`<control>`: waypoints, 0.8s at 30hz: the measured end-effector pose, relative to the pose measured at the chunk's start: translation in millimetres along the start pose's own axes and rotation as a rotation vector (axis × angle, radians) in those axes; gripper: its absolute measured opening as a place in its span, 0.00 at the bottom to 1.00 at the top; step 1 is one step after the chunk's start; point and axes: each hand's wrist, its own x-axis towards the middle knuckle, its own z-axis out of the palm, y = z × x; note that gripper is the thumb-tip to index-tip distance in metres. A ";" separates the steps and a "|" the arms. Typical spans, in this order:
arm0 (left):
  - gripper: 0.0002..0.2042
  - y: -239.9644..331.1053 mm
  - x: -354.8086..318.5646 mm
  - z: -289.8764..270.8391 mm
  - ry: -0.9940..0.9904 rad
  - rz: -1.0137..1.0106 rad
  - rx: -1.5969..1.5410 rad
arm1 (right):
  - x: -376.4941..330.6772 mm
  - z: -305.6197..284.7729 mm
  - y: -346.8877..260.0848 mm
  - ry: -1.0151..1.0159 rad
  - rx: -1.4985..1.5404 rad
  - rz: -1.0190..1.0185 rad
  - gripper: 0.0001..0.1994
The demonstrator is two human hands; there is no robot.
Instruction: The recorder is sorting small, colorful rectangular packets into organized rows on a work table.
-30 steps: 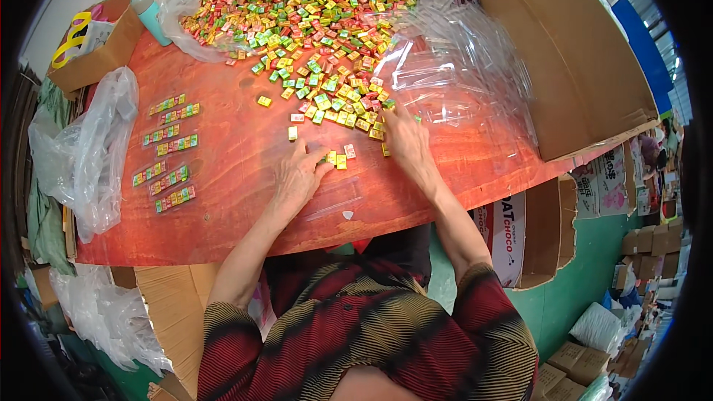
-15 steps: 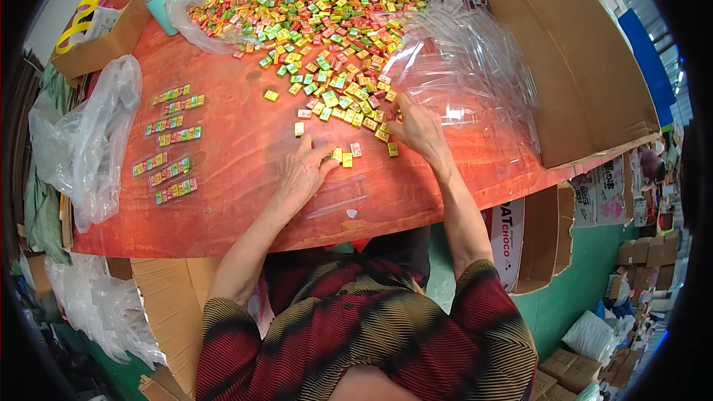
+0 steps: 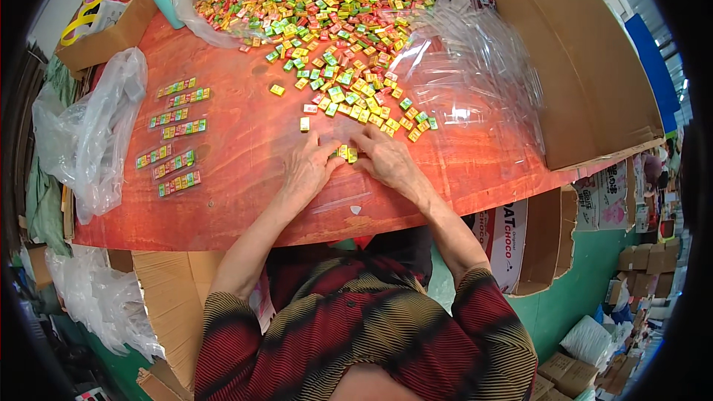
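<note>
Between my two hands a few small yellow boxes (image 3: 347, 153) stand close together on the red table. My left hand (image 3: 306, 169) is at their left side, thumb and fingertips closed on them. From the right my right hand (image 3: 389, 160) closes its fingertips on the same boxes, partly hiding them. A clear plastic sleeve (image 3: 342, 202) lies flat just below the hands. Beyond my fingers, loose small boxes (image 3: 364, 104) in yellow, green and red spread down from a big heap (image 3: 319, 0). One yellow box (image 3: 304, 124) rests alone above my left hand.
Several filled clear sleeves (image 3: 178, 183) lie in rows at the left. Many clear sleeves (image 3: 475, 67) are piled at the right beside a large cardboard box (image 3: 579, 59). A crumpled plastic bag (image 3: 93, 134), a turquoise bottle (image 3: 163, 0) and an open carton (image 3: 111, 37) occupy the left edge.
My right hand has moved left from the edge of the loose boxes to the small group by my left hand. Green and yellow boxes it covered now show.
</note>
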 end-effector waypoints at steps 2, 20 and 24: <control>0.14 2.2 1.1 -0.2 -0.028 -0.027 0.002 | 0.3 3.9 3.6 -0.037 -0.045 -0.013 0.22; 0.21 -19.4 -1.6 -33.2 -0.269 -0.046 -0.290 | -28.4 -16.5 17.5 0.041 0.008 0.176 0.12; 0.20 -23.8 -2.7 -27.6 -0.254 -0.023 -0.231 | -28.7 -17.4 25.0 0.051 -0.014 0.156 0.10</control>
